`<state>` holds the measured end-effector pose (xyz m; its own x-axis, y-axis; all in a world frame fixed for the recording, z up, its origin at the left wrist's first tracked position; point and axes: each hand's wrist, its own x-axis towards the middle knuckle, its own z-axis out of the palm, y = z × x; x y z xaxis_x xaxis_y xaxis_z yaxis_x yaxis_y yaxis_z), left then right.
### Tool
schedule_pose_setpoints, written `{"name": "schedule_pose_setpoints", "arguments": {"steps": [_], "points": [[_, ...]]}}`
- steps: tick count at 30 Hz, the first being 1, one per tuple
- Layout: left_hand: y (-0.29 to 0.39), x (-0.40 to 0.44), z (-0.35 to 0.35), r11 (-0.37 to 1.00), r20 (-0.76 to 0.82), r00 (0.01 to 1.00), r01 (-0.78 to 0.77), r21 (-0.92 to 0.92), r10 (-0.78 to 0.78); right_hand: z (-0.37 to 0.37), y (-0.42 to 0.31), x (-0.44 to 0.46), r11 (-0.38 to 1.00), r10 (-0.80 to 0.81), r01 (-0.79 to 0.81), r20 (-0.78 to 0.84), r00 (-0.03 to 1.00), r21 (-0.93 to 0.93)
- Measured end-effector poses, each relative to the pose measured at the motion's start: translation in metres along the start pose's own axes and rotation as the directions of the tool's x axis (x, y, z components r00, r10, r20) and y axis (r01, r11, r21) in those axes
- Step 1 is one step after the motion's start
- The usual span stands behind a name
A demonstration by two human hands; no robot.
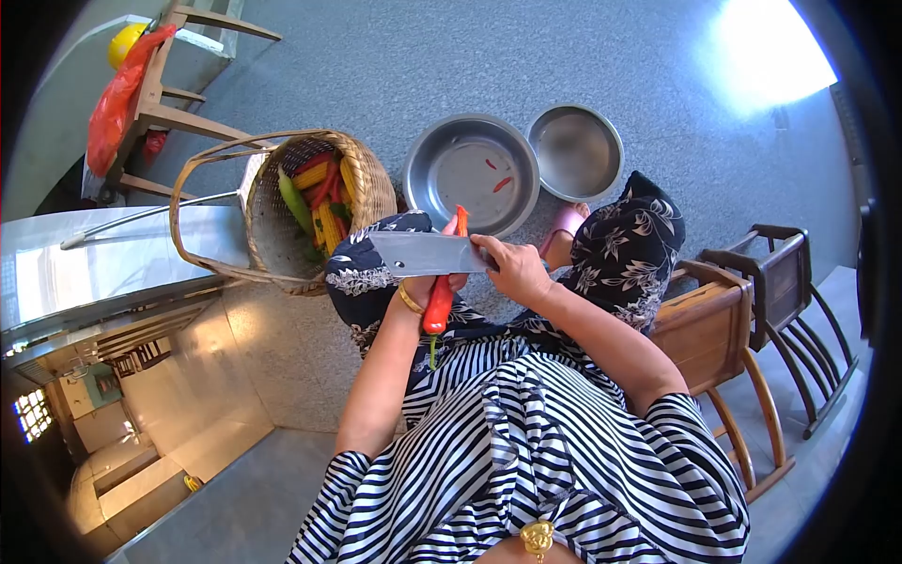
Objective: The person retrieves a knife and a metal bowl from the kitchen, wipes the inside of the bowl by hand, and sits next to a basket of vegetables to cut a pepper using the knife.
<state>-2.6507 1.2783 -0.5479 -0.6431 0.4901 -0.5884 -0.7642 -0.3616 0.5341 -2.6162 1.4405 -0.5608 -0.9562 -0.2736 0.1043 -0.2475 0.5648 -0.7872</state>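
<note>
Tally reads: 2 metal basins (575,152), 1 woven basket (376,183), 1 cleaver (427,255), 1 held red chili (439,306), 2 red pieces (503,184) in larger basin (456,193).

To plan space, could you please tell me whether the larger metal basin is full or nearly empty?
Nearly empty: the larger metal basin holds only a few red pieces.

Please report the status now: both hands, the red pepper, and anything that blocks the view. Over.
Left hand holds red pepper. Right hand grips knife, crosswise over pepper. Knife hides part of left hand. Basin ahead, red pieces inside.
</note>
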Motion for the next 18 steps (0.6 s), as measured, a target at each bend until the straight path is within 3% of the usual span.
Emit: {"name": "schedule_pose_setpoints", "arguments": {"steps": [2,5,8,10,13,16,18], "points": [[0.003,0.001,-0.007,0.989,0.23,0.964,0.143,-0.041,-0.13,-0.002,0.0,0.0,1.0,0.012,-0.012,0.01,1.0,-0.011],[0.002,-0.001,-0.006,0.978,0.266,0.96,0.137,-0.158,-0.091,0.004,0.011,0.002,0.999,-0.001,0.0,-0.046,0.999,-0.034],[-0.001,-0.004,-0.006,0.993,0.279,0.96,0.064,-0.095,-0.035,0.005,0.026,0.005,0.995,0.076,-0.076,-0.012,0.997,-0.068],[0.002,-0.004,-0.004,0.982,0.274,0.959,0.12,-0.147,-0.076,0.009,0.036,0.009,0.993,0.092,-0.094,-0.03,0.995,-0.074],[0.01,-0.008,0.008,0.994,0.232,0.967,0.109,-0.007,-0.104,0.011,0.053,0.019,0.918,0.331,-0.322,-0.005,0.944,-0.233],[0.008,0.004,-0.004,0.975,0.071,0.985,0.145,0.17,-0.159,0.015,0.068,0.02,0.882,0.412,-0.409,-0.041,0.91,-0.233],[0.004,0.011,-0.011,0.97,0.044,0.99,0.126,0.207,-0.137,0.022,0.077,0.018,0.902,0.397,-0.402,-0.066,0.916,-0.156]]}}
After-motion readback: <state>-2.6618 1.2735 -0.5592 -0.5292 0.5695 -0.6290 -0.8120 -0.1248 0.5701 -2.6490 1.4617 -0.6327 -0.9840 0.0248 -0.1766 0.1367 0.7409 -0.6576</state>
